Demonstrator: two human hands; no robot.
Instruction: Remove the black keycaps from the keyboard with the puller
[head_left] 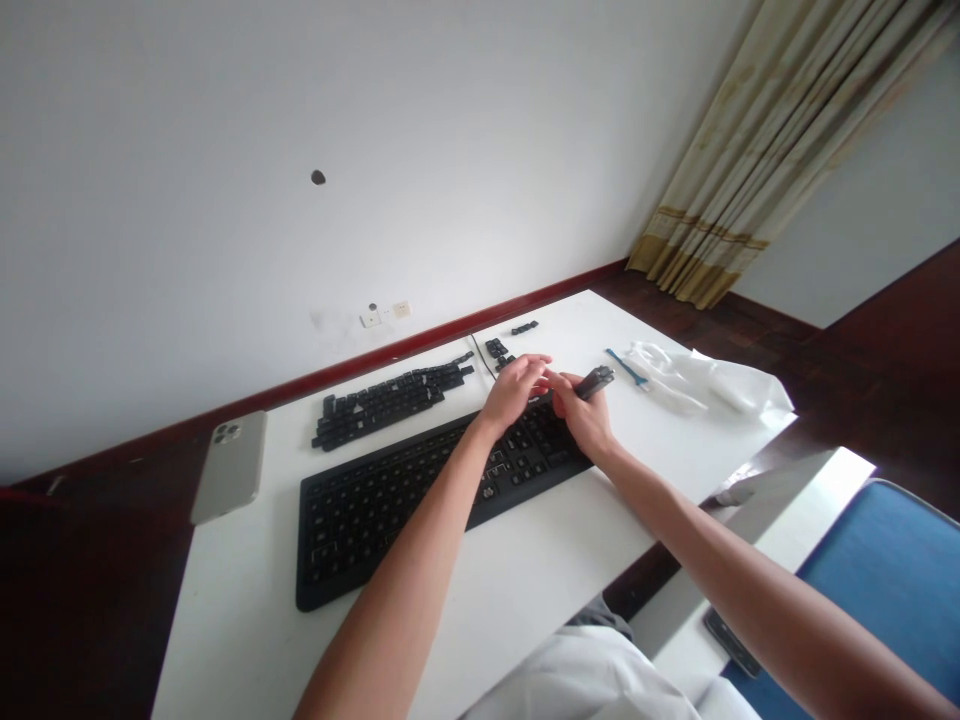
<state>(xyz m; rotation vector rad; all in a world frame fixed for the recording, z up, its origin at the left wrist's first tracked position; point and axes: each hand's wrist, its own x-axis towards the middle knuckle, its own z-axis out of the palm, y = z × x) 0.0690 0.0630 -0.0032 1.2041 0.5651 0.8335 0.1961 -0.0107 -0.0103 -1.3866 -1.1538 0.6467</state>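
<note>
Near the middle of the white worktop (247, 600) lies the black keyboard (352, 525), set aslant under both forearms, its caps apparently off over much of its face so that bare sockets show. Over its right end the two hands meet. The right hand (583, 412) is closed round a dark, stubby tool (598, 381), one end of which pokes out above the fist; what kind of tool it is I cannot tell. The left hand (517, 390) has its fingers bent in to meet the right one, and whether it grips anything is hidden.

Just behind the keyboard, a large block of loose keycaps (390, 405) is laid out in rows, with a smaller cluster (496, 348) and a short row (525, 327) farther right. Beyond the right hand lie a blue strip (626, 368) and a clear plastic bag (757, 390); a phone (232, 480) rests at the left edge.

I judge the step to be close handwork at the stripped keyboard; the next move calls for a steady grip and careful fingertips among the sockets.
</note>
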